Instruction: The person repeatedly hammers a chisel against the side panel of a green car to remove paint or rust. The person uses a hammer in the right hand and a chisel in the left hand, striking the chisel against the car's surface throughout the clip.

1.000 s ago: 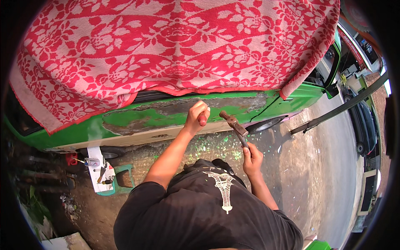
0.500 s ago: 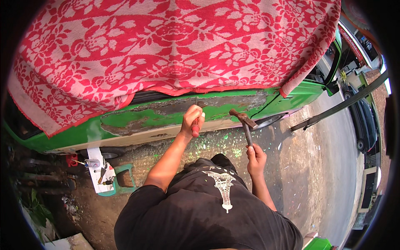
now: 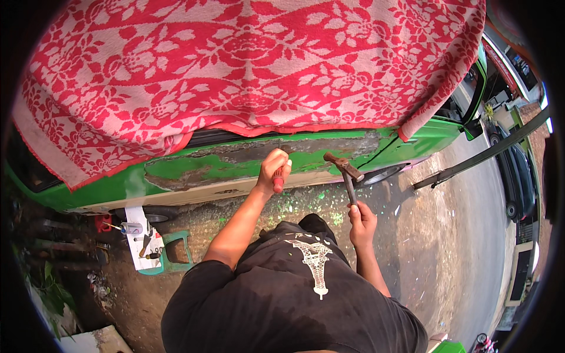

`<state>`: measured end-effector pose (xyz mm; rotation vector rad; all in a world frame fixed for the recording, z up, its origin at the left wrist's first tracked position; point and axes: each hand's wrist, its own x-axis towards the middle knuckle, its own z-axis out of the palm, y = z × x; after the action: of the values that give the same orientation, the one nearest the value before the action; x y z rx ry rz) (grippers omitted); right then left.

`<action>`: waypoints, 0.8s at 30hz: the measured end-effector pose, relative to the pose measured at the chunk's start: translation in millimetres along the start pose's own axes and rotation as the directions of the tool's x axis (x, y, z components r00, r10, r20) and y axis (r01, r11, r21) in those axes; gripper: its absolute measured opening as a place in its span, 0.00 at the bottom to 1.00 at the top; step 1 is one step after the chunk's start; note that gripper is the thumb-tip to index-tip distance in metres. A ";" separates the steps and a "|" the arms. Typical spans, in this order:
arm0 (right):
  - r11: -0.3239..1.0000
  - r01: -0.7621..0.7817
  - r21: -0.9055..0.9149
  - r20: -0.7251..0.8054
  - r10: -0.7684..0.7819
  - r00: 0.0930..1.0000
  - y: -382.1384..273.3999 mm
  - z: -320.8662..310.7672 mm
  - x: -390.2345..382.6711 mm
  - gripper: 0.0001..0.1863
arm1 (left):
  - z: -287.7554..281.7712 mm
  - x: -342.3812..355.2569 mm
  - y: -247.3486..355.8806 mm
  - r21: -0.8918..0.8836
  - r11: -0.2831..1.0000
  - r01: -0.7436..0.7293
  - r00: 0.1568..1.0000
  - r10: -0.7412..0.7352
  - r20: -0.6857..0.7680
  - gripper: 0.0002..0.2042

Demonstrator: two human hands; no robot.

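Note:
A green car (image 3: 206,170) stands before me, its side scraped down to a rough grey-brown patch (image 3: 335,145). My left hand (image 3: 272,166) is wrapped round the red handle of a screwdriver-like tool (image 3: 278,182). Its thin shaft points up at the upper part of the patch; whether the tip touches the metal I cannot tell. Farther right, my right hand (image 3: 362,225) grips a hammer (image 3: 348,179) low on its handle. The rusty hammer head is raised in front of the panel, apart from the red-handled tool.
A red and pink floral cloth (image 3: 247,65) drapes over the car. At left, a green stool (image 3: 179,250) stands beside a white sheet (image 3: 136,220) bearing a can (image 3: 132,228) and small tools. Green flakes litter the ground. A dark pole (image 3: 488,153) slants at right; beyond is a parked dark car (image 3: 513,179).
The view has shifted slightly. Both hands keep their grips; the left hand and its red-handled tool have barely moved, and the hammer stays raised in about the same place.

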<state>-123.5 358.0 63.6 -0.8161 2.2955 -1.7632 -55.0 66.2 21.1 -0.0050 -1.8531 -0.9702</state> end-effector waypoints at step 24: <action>1.000 0.006 -0.001 0.034 -0.006 0.999 -4.9 -1.6 11.4 0.12 | 16.5 2.7 -0.4 0.061 0.996 0.071 0.997 -0.071 0.001 0.13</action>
<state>-132.2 352.9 71.1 -0.8472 2.2754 -1.7372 -69.2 75.1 20.1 0.0970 -1.8957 -0.9624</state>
